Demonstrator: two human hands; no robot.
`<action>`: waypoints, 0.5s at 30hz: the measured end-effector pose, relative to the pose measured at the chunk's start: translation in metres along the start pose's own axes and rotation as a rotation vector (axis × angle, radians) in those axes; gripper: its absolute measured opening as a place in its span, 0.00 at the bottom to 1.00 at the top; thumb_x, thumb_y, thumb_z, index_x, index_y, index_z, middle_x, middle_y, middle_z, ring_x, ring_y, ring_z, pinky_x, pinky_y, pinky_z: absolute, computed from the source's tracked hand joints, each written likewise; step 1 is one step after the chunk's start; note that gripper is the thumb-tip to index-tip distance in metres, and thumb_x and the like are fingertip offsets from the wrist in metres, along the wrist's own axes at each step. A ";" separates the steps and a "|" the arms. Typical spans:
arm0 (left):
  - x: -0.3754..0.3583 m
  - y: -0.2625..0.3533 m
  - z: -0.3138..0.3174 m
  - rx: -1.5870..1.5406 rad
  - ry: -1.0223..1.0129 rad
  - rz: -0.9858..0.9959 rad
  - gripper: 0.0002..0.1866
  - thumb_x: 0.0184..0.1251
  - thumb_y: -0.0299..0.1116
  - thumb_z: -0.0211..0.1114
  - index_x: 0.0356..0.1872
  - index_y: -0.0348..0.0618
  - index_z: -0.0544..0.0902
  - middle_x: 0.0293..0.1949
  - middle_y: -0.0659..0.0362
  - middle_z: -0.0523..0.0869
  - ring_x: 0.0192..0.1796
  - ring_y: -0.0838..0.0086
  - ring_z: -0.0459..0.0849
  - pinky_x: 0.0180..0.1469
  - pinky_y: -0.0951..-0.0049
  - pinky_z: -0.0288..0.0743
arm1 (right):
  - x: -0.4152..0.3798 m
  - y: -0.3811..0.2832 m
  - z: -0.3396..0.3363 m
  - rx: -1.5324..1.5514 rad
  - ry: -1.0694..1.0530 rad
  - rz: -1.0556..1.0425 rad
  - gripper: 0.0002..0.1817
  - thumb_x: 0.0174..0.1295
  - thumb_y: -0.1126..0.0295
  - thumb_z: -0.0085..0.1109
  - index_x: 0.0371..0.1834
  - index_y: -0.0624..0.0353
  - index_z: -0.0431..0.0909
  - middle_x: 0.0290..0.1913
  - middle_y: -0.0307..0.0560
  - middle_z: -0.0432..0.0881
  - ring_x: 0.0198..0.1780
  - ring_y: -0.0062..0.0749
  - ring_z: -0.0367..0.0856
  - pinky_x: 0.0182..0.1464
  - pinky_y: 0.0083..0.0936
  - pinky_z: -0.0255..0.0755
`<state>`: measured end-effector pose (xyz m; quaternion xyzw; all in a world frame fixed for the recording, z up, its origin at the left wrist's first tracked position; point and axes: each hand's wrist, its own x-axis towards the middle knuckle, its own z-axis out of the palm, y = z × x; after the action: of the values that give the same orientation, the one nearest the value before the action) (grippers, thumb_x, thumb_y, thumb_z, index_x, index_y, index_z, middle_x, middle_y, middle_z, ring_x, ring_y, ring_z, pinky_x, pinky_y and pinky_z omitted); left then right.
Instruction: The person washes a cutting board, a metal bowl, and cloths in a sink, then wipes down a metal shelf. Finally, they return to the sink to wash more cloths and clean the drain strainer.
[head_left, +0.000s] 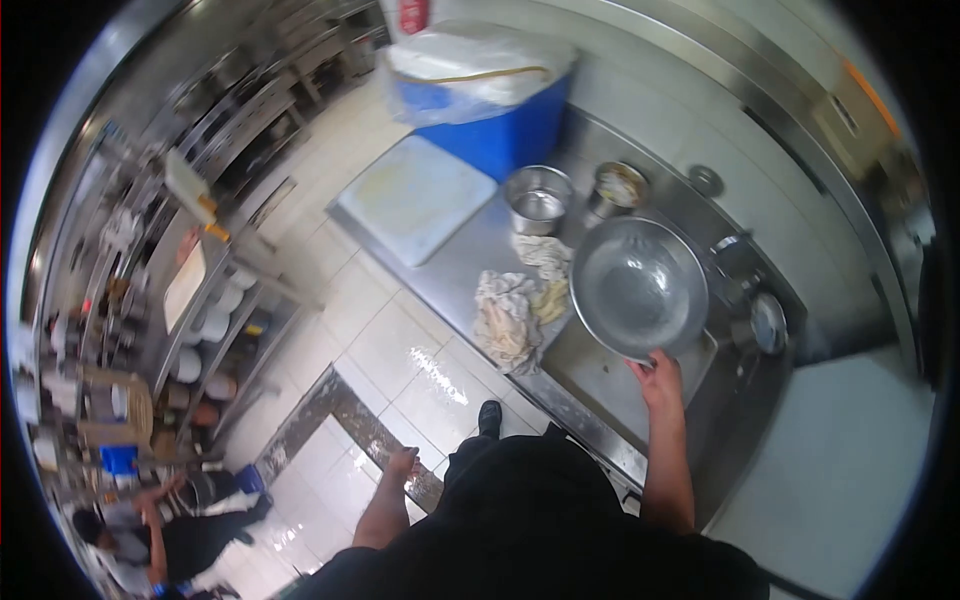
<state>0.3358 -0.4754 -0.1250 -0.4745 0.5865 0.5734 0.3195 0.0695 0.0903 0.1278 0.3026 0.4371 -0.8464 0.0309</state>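
My right hand (657, 378) grips the near rim of a large round metal bowl (640, 285), its fingers closed on the edge. The bowl is tilted above the sink basin (600, 390), with its shiny inside facing me. Away from the counter, my left hand (403, 466) hangs low over the tiled floor, fingers loosely bent and slightly apart, with nothing seen in it. Crumpled cloths (508, 322) lie on the counter just left of the bowl. Behind them stand a metal pot (538, 200) and a smaller metal container (618, 188) with something inside.
A white cutting board (415, 198) lies at the counter's far left end, beside a blue bin (510, 125) covered with clear plastic. A faucet (735, 245) stands on the wall side. Another person (150, 540) is at lower left, near shelves of dishes (215, 325). The floor tiles look wet.
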 end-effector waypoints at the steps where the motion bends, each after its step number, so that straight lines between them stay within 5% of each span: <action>1: -0.008 0.002 0.001 -0.019 0.043 0.002 0.19 0.74 0.43 0.61 0.57 0.43 0.78 0.38 0.55 0.84 0.32 0.68 0.85 0.33 0.61 0.81 | -0.008 0.001 0.010 -0.043 -0.006 0.009 0.25 0.65 0.72 0.59 0.65 0.64 0.69 0.61 0.53 0.76 0.58 0.47 0.82 0.54 0.38 0.86; 3: -0.025 0.010 0.011 -0.038 0.117 0.007 0.19 0.71 0.41 0.63 0.56 0.39 0.80 0.33 0.56 0.83 0.25 0.72 0.81 0.25 0.66 0.79 | -0.022 0.004 0.026 -0.119 -0.003 0.011 0.24 0.64 0.72 0.59 0.64 0.63 0.70 0.58 0.52 0.79 0.54 0.42 0.84 0.48 0.35 0.87; 9: -0.018 0.001 0.009 -0.062 0.098 -0.038 0.18 0.71 0.41 0.63 0.55 0.40 0.81 0.34 0.56 0.83 0.28 0.71 0.82 0.25 0.66 0.79 | -0.031 0.028 0.068 -0.197 -0.146 0.229 0.21 0.63 0.73 0.58 0.60 0.62 0.72 0.48 0.50 0.84 0.40 0.38 0.87 0.35 0.32 0.85; 15: -0.011 -0.021 0.001 -0.164 0.094 -0.034 0.16 0.73 0.41 0.61 0.54 0.42 0.80 0.33 0.57 0.83 0.26 0.69 0.82 0.26 0.64 0.80 | -0.023 0.073 0.160 -0.235 -0.267 0.386 0.20 0.63 0.75 0.57 0.59 0.67 0.72 0.49 0.54 0.83 0.41 0.44 0.87 0.36 0.29 0.86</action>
<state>0.3582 -0.4699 -0.1231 -0.5353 0.5439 0.5910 0.2614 0.0339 -0.0808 0.1565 0.2603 0.4587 -0.8007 0.2842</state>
